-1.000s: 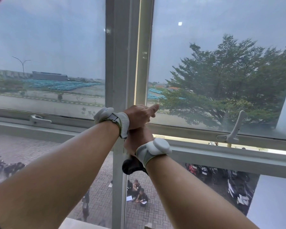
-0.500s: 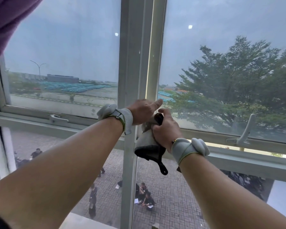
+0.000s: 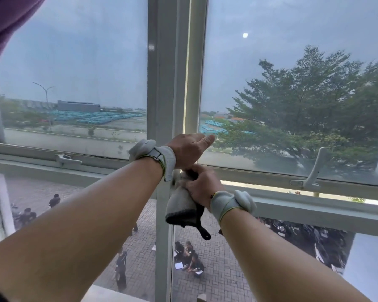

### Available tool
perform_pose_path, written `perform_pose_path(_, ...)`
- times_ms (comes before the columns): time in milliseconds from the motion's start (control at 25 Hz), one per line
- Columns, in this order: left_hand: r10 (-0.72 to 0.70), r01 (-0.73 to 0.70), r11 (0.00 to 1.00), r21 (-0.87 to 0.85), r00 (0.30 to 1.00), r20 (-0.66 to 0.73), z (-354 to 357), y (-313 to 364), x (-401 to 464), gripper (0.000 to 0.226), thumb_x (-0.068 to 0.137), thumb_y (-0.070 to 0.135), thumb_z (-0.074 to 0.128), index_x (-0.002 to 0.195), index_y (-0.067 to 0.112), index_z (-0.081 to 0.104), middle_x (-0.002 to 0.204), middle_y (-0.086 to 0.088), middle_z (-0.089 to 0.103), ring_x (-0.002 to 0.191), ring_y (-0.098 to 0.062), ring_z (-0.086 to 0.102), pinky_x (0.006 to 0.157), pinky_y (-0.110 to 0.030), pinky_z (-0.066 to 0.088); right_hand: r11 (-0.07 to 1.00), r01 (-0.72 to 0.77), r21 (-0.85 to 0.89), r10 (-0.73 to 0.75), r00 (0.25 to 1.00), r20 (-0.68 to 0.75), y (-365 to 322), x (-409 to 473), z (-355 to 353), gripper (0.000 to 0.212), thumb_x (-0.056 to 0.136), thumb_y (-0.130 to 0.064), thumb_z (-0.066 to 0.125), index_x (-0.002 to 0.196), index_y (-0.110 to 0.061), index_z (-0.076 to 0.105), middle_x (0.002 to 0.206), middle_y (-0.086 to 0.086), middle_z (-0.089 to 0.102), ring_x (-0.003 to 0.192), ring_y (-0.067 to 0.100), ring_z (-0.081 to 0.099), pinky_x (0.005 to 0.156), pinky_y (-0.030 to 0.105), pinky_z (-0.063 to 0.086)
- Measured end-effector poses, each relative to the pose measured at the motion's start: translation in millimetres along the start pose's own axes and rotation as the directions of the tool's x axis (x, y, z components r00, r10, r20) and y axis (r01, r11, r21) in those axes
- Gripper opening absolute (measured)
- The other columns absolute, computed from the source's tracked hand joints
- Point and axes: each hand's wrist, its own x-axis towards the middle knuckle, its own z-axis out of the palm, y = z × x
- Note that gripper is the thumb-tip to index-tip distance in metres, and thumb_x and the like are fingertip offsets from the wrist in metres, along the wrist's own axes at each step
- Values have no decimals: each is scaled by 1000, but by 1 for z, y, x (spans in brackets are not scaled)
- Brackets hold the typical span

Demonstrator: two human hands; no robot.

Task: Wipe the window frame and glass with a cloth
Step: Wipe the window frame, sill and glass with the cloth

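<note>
One cloth [image 3: 180,203], grey-white with a dark edge and dangling strap, bunched against the central white frame post [image 3: 165,83]. Right hand [image 3: 202,186] grips it, fingers curled round. Left hand [image 3: 189,149] just above, against the post; grip unclear, thumb sticking out. Two upper panes, two latch handles [image 3: 68,159] [image 3: 313,171], one purple curtain [image 3: 7,25] top left.

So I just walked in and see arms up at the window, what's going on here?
A person is cleaning a window. Their right hand grips a grey cloth against the white centre post of the frame, near where it meets the crossbar. The left hand rests just above it on the post. The right pane's handle is turned up.
</note>
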Motion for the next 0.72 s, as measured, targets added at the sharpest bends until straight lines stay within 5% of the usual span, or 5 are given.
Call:
perform_pose_path(280,-14,11,999,50,999,51,11,8,1,60,100,52,24,122,7,58,118,-12,63,115,-26,53,102,-36,38,979,0,-206,0,1000,3,-13,-1,6,26,84,-25,64,105,-11,70,109,13,69,102,33,61,86,34,50)
perform_pose_path(480,-44,40,998,52,997,68,16,7,7,61,99,55,24,129,11,55,125,-11,60,121,-27,50,106,-39,36,889,51,-455,-40,999,34,-9,0,9,23,87,-23,57,107,-17,69,116,11,62,111,29,55,88,29,43)
perform_pose_path(720,-92,83,994,70,985,147,33,14,19,64,98,57,23,129,12,56,127,-13,59,122,-29,51,107,-41,38,844,50,-534,-55,998,7,-3,2,-1,26,94,-19,49,113,-12,65,123,9,60,116,24,53,92,29,41)
